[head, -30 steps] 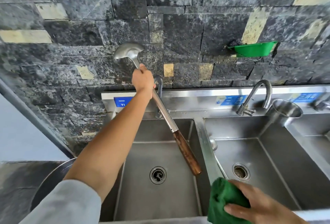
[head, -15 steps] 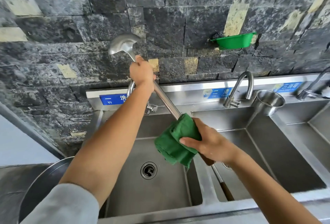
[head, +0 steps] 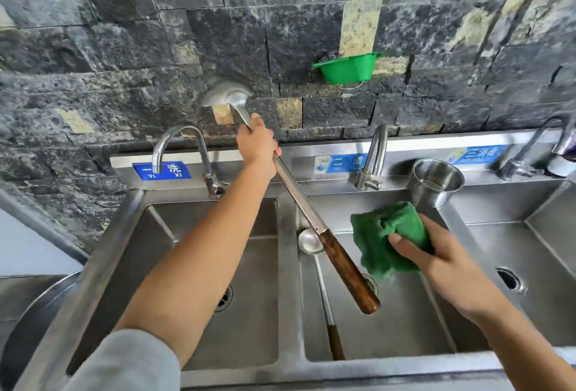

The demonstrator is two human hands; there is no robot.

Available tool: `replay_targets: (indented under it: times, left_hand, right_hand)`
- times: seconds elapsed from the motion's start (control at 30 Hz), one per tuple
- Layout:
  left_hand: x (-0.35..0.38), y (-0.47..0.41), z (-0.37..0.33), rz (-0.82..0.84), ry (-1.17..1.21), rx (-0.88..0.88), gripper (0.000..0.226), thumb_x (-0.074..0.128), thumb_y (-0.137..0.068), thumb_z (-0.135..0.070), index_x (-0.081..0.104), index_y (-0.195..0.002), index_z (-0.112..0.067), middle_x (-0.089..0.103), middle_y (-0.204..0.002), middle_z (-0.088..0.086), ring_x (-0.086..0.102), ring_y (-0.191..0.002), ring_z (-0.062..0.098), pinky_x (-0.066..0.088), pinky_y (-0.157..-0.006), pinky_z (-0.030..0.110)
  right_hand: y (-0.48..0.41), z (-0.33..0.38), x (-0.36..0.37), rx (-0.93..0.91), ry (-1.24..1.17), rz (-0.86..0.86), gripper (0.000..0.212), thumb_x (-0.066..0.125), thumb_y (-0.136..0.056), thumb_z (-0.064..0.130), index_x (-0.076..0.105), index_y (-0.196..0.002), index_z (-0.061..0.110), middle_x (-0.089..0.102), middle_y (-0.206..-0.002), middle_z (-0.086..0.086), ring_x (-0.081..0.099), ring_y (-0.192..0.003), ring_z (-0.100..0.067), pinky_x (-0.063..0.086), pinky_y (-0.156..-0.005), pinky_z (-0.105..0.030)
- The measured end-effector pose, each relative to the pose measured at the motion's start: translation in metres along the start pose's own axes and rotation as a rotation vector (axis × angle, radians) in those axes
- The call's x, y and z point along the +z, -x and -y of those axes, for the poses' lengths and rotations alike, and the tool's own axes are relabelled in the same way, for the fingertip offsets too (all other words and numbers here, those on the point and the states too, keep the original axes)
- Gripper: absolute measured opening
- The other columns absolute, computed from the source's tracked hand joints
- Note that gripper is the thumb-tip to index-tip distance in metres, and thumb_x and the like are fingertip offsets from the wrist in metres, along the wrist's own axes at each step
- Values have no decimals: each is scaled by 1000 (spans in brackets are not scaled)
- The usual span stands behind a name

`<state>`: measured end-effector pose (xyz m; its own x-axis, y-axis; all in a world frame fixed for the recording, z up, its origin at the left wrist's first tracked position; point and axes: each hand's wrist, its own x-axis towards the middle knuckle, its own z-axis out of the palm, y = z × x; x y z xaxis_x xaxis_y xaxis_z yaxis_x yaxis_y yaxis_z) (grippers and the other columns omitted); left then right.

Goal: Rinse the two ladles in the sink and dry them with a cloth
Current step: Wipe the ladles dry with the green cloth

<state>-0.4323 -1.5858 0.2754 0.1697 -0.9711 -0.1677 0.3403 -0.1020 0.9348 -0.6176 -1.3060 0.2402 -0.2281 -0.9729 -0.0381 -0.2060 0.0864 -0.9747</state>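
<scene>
The stiff, probably slippery ladle is held bowl-up over the sink, clamped near its bowl by the left hand, while the soft cloth is clutched by the right hand.

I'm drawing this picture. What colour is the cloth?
The cloth is green; the head view shows it clearly.

The steel sink in front of me has three basins side by side. A ladle lies in the middle basin, bowl at the back by the left wall, wooden handle end toward me. A steel cup stands on the back rim between the middle and right basins.
</scene>
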Motion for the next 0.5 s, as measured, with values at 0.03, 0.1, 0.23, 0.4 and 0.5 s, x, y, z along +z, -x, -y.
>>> replay_targets:
  times: [0.03, 0.1, 0.23, 0.4, 0.5]
  left_hand:
    - [16, 12, 15, 20, 12, -36, 23, 43, -103, -27, 41, -82, -17, 37, -56, -1, 27, -33, 10, 27, -34, 20]
    - [43, 33, 45, 12, 7, -87, 23, 46, -102, -26, 42, -81, -16, 35, -55, 1, 28, -30, 10, 27, -34, 18]
    - [69, 54, 96, -70, -183, -100, 22, 43, -102, -34, 48, -88, -17, 44, -62, 2, 35, -35, 13, 29, -38, 22]
    - [84, 69, 165, -94, -489, -191, 31, 35, -102, -39, 54, -97, -16, 68, -96, 21, 55, -63, 28, 44, -56, 30]
    - [89, 74, 201, -120, -567, -262, 30, 37, -103, -20, 58, -116, -2, 64, -119, 23, 63, -101, 37, 49, -81, 38]
  right_hand:
    - [-7, 2, -1, -2, -4, 25, 16, 69, -94, 21, 67, -109, 18, 75, -100, -15, 74, -95, -29, 58, -89, -44]
    - [-19, -3, 2, -20, 169, 40, 13, 70, -95, 25, 65, -107, 23, 75, -89, -4, 73, -85, -17, 58, -83, -36]
    - [-29, -30, 11, 58, 431, 101, 35, 72, -88, 42, 60, -118, 29, 75, -96, 4, 72, -89, -12, 58, -83, -32]
    - [-26, -79, -13, 262, 407, 192, 34, 73, -85, 30, 59, -116, 25, 74, -100, 1, 72, -88, -15, 60, -81, -30]
    - [-18, -110, -21, 325, 502, 177, 38, 70, -83, 40, 57, -117, 28, 71, -92, 4, 71, -77, -13, 61, -72, -29]
